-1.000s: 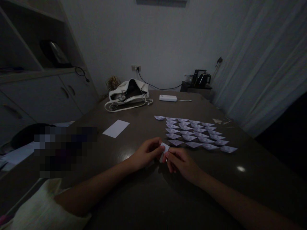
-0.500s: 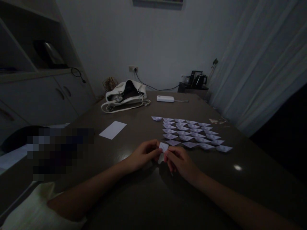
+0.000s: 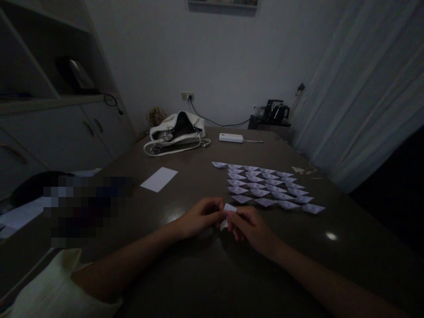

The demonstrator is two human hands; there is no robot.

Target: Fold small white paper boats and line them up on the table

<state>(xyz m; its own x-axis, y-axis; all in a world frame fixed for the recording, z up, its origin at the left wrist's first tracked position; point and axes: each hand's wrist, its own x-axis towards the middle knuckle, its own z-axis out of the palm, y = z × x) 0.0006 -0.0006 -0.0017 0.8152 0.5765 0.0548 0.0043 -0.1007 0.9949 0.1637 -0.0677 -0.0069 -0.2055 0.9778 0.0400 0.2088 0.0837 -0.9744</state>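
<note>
Closing together, fingers (image 3: pixel 237 220) hide more folded paper (image 3: pixel 231 207).

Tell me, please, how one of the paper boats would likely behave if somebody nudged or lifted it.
The boats look like small folded paper, so one would probably be very light. It may slide easily, as the table looks smooth and reflects light. The thin paper could dent under a firm pinch, though its folds probably lend some stiffness.
</note>
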